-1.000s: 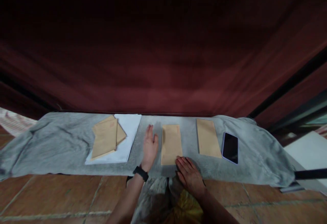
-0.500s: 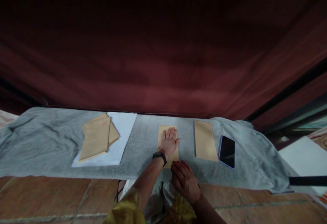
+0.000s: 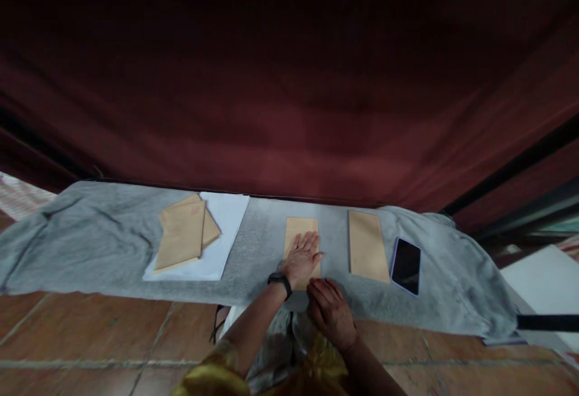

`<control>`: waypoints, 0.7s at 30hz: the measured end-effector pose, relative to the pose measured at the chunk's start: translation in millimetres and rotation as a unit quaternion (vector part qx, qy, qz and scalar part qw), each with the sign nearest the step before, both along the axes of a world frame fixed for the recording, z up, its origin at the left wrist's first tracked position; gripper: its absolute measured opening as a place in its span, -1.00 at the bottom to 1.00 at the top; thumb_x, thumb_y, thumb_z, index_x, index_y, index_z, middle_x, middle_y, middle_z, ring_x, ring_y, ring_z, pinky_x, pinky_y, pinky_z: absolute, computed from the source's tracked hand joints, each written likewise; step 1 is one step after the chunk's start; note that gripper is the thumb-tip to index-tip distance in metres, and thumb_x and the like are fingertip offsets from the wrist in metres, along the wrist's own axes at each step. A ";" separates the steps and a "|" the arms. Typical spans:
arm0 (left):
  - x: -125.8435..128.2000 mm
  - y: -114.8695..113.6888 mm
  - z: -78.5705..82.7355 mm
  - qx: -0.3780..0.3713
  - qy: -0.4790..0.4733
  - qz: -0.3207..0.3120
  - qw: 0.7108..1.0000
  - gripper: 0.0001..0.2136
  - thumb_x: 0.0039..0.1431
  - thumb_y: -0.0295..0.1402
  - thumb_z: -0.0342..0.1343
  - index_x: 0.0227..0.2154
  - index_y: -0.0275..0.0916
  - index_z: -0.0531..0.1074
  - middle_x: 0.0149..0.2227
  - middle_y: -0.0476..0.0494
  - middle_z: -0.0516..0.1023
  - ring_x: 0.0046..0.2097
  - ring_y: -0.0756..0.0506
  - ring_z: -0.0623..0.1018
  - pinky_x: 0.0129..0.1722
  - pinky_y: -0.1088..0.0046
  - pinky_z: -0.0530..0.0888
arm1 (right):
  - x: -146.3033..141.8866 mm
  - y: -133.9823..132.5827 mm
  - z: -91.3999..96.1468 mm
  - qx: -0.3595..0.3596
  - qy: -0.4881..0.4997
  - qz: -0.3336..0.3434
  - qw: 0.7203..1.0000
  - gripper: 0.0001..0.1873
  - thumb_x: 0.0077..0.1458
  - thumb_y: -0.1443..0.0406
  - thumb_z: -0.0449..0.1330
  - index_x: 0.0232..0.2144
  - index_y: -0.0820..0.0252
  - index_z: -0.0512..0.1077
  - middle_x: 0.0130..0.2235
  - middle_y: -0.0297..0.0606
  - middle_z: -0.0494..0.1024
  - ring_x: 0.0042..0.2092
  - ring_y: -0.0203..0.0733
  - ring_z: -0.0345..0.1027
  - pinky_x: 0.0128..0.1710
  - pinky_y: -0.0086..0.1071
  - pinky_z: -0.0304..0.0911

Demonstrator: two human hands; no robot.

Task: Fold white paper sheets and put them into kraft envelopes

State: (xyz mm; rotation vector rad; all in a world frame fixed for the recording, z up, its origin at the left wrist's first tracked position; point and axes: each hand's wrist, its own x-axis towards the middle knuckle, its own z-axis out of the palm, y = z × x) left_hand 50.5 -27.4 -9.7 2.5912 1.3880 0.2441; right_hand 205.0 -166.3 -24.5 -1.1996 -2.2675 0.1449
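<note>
A tan paper envelope [image 3: 294, 225] lies flat in the middle of the grey cloth. My left hand [image 3: 303, 259], with a black band on its wrist, is spread palm down over the envelope and covers much of it. By the envelope's lower right corner rests my right hand [image 3: 332, 313], palm down, its fingers stretched out and close together. Whether those fingertips touch the paper is hard to tell. To the right lies a thicker-looking tan envelope or stack of envelopes [image 3: 368, 246].
On the left, several tan envelopes [image 3: 181, 233] overlap on white paper sheets [image 3: 230, 221]. A phone [image 3: 406, 266] in a light purple case lies at the right. Grey cloth [image 3: 113, 227] covers the narrow surface, and a dark red curtain [image 3: 289, 143] hangs behind.
My left hand has slid slightly down toward me on the envelope. My right hand stays by the lower corner. The camera view has shifted a little.
</note>
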 end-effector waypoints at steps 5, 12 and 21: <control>-9.4 -37.3 -1.0 0.004 -0.020 -0.017 1.000 -0.45 0.50 -0.09 -0.30 0.42 -0.21 0.09 0.45 -0.17 0.16 0.48 -0.14 0.08 0.45 0.05 0.01 | -3.0 -0.5 -1.9 0.022 0.026 -0.022 0.999 -0.52 0.25 0.45 0.02 0.16 0.17 0.43 0.09 -0.10 0.59 0.17 -0.09 0.43 0.29 -0.01 0.29; -30.2 -85.2 3.0 0.035 -0.036 -0.044 0.998 -0.44 0.51 -0.07 -0.27 0.43 -0.19 0.07 0.44 -0.19 0.19 0.46 -0.11 0.15 0.45 0.11 0.04 | -3.0 -2.3 -6.7 0.023 0.018 -0.037 0.999 -0.50 0.22 0.46 0.02 0.16 0.17 0.44 0.10 -0.13 0.59 0.17 -0.11 0.43 0.31 -0.05 0.28; -60.9 -135.0 11.5 0.060 0.001 -0.057 0.997 -0.38 0.47 -0.02 -0.17 0.44 -0.25 0.01 0.47 -0.25 0.11 0.48 -0.15 0.10 0.44 0.12 0.11 | 4.3 -14.6 -5.1 0.002 -0.038 -0.040 0.998 -0.41 0.28 0.41 0.02 0.34 0.21 0.27 0.29 -0.12 0.44 0.31 -0.09 0.29 0.39 0.00 0.14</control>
